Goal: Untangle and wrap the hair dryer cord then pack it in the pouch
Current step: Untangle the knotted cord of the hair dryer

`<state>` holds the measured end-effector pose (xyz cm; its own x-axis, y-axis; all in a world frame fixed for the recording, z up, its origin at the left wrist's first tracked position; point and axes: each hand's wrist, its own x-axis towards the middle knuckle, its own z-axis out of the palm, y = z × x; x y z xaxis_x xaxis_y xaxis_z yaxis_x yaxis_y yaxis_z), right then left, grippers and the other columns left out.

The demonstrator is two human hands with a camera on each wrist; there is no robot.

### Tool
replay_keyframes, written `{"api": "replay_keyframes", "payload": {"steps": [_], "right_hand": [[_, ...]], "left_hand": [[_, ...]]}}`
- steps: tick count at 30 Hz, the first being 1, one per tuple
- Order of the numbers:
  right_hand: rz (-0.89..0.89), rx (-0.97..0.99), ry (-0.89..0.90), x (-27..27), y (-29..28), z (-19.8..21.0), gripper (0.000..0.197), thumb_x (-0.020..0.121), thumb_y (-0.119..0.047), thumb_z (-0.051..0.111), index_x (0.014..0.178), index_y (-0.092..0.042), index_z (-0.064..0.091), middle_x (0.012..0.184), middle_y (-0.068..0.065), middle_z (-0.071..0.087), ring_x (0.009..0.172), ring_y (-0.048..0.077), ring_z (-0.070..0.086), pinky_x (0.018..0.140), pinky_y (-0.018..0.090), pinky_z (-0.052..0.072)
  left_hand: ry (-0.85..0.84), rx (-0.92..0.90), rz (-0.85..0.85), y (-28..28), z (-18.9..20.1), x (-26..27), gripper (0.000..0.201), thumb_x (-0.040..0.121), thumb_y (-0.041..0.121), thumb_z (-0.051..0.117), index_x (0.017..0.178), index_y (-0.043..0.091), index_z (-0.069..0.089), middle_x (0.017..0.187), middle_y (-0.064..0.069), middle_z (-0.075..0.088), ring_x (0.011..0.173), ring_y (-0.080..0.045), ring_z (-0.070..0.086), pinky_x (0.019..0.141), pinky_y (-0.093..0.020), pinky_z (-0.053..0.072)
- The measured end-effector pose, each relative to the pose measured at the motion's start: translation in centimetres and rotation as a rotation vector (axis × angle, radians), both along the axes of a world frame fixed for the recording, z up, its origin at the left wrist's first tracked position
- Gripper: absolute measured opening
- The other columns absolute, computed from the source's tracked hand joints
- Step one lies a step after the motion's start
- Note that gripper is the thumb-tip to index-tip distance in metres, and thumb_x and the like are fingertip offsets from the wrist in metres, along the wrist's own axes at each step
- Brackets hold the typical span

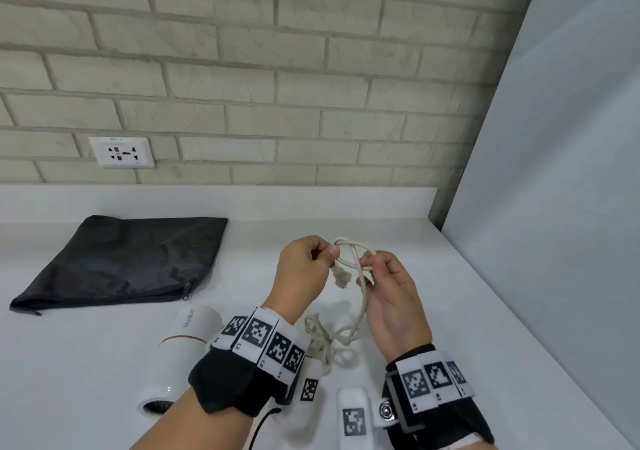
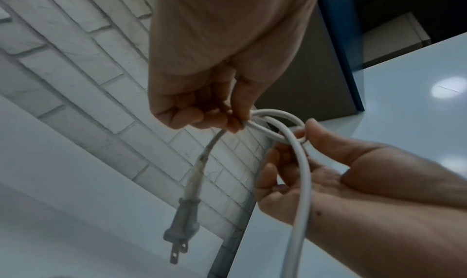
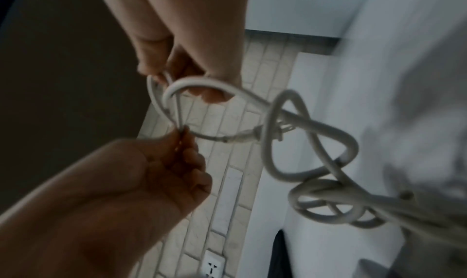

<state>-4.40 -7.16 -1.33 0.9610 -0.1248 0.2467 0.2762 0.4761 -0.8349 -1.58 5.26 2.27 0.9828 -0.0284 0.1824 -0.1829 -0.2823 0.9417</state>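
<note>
Both hands are raised above the white counter [image 1: 467, 297] with a knotted loop of the white hair dryer cord [image 1: 362, 307] between them. My left hand [image 1: 327, 252] pinches the cord just above the plug [image 1: 341, 278], which dangles free with its prongs down [image 2: 182, 232]. My right hand [image 1: 369, 266] pinches the crossing of the loop [image 2: 283, 136]. Below, the cord runs down to a tangled heap [image 1: 322, 342] beside the white hair dryer [image 1: 180, 352], which lies on its side. The black zip pouch [image 1: 128, 262] lies flat at the left.
A brick wall with a socket plate [image 1: 121, 152] runs behind the counter. A grey panel [image 1: 554, 172] closes off the right side. The counter's edge runs diagonally at the right. In the right wrist view several cord coils [image 3: 328, 202] hang blurred.
</note>
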Motion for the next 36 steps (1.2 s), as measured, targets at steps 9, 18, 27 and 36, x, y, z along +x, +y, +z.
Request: {"api": "replay_keyframes", "payload": {"steps": [9,18,27,36], "right_hand": [[0.079,-0.213,0.001,0.0,-2.4,2.0,0.016,0.073,-0.039,0.066,0.077,-0.023,0.069,0.061,-0.014,0.056,0.065,0.002,0.051,0.073,0.02,0.04],[0.195,-0.027,-0.042,0.1,-3.2,1.9,0.033,0.059,-0.046,0.079,0.075,-0.019,0.07,0.06,-0.007,0.058,0.07,0.009,0.059,0.083,0.026,0.05],[0.327,0.218,0.0,-0.7,-2.8,2.3,0.024,0.051,-0.027,0.083,0.058,-0.013,0.065,0.086,0.004,0.068,0.102,0.025,0.064,0.086,0.046,0.054],[0.163,-0.417,0.135,-1.2,-4.6,1.9,0.026,0.082,0.016,0.046,0.074,-0.009,0.051,0.1,0.011,0.059,0.092,0.029,0.068,0.071,0.033,0.057]], "left_hand": [[0.081,-0.065,0.032,0.6,-0.3,0.2,0.026,0.09,0.02,0.053,0.069,0.007,0.061,0.064,0.001,0.056,0.059,-0.012,0.045,0.056,-0.024,0.036],[0.12,-0.304,-0.033,0.6,-0.2,0.3,0.023,0.095,0.009,0.042,0.074,0.007,0.05,0.087,-0.01,0.062,0.065,-0.015,0.059,0.053,-0.02,0.051],[0.067,-0.499,-0.215,0.7,0.8,0.5,0.022,0.098,0.004,0.033,0.081,0.011,0.046,0.075,-0.007,0.056,0.056,-0.005,0.062,0.055,-0.018,0.054],[-0.061,-0.652,-0.306,2.8,3.1,0.7,0.025,0.096,-0.001,0.034,0.08,0.013,0.048,0.083,-0.005,0.057,0.079,-0.012,0.067,0.07,-0.023,0.058]]}}
